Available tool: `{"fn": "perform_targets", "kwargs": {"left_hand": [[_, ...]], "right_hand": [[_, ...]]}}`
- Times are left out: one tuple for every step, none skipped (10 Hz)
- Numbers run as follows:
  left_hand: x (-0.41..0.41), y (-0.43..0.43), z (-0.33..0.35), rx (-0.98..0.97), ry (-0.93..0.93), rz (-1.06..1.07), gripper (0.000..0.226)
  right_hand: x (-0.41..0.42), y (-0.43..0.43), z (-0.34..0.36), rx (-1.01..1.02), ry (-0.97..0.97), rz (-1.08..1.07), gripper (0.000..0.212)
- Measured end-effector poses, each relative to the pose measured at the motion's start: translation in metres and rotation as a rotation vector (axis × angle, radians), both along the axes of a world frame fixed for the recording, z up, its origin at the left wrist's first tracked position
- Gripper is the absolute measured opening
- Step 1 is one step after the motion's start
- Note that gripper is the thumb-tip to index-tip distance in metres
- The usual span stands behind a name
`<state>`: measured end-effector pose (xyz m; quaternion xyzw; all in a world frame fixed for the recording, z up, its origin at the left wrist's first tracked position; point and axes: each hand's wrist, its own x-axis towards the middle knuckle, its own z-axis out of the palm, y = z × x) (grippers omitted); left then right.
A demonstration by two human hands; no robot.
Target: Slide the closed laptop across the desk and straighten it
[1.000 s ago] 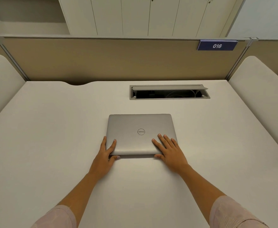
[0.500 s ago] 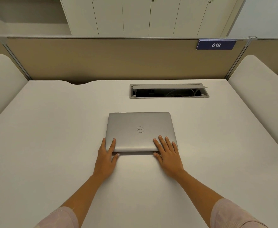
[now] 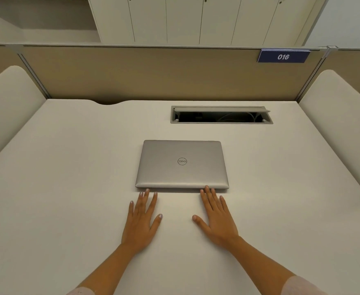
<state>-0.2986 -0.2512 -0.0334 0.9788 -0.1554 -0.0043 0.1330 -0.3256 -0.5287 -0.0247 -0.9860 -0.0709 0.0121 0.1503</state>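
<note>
Head view: laptop (image 3: 182,165) just beyond both flat hands.

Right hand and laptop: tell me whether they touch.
Cannot tell. In the head view the right hand's fingertips reach the laptop's near edge, with no clear gap or contact.

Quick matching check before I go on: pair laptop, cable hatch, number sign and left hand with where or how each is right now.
1 laptop
2 cable hatch
3 number sign
4 left hand

A on the partition, far right
B flat on the desk, fingers spread
C lid shut, mid-desk
D flap raised, beyond the laptop

Pairs: 1-C, 2-D, 3-A, 4-B
</note>
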Motion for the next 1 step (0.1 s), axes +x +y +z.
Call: {"fn": "perform_targets", "kwargs": {"left_hand": [[-0.0045,-0.0018,0.0001,0.013,0.006,-0.045,0.067]], "right_hand": [[-0.0087,0.0048,-0.0017,-0.004,0.028,0.041,0.080]]}}
